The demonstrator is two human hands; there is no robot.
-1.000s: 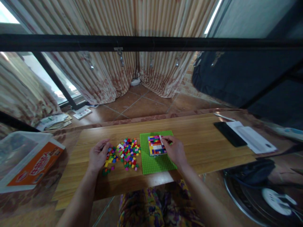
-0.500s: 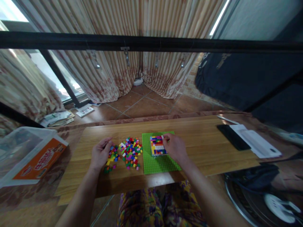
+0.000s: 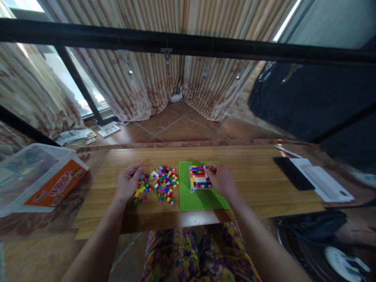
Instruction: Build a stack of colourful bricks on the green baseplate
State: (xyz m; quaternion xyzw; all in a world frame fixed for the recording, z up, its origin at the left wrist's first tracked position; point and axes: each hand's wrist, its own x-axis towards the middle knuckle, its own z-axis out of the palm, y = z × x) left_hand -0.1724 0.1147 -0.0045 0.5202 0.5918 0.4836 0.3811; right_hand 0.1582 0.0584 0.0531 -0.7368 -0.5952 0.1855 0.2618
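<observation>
On a green studded baseplate [image 3: 195, 201] sits a low square block of colourful building bricks [image 3: 200, 178], laid in rows, with white in its middle. My right hand [image 3: 222, 179] reaches in from the right, thumb and fingers pinched at the block's upper right edge; whatever they hold is too small to tell. Left of the plate lie two loose piles of small bricks, a larger pile [image 3: 165, 183] and a smaller pile [image 3: 143, 186]. My left hand [image 3: 128, 183] rests beside the smaller pile, thumb and fingertips drawn together. What is between them is hidden.
The wooden table [image 3: 258, 184] holds a black phone [image 3: 293, 173] at its right end, with a white case or box [image 3: 326, 182] beside it. A clear plastic tub [image 3: 44, 178] with an orange label stands at the left. A dark metal bar [image 3: 188, 41] crosses beyond the table.
The whole view has shifted slightly as my head moved. Both hands stay in about the same places, the right at the brick block and the left by the smaller pile.
</observation>
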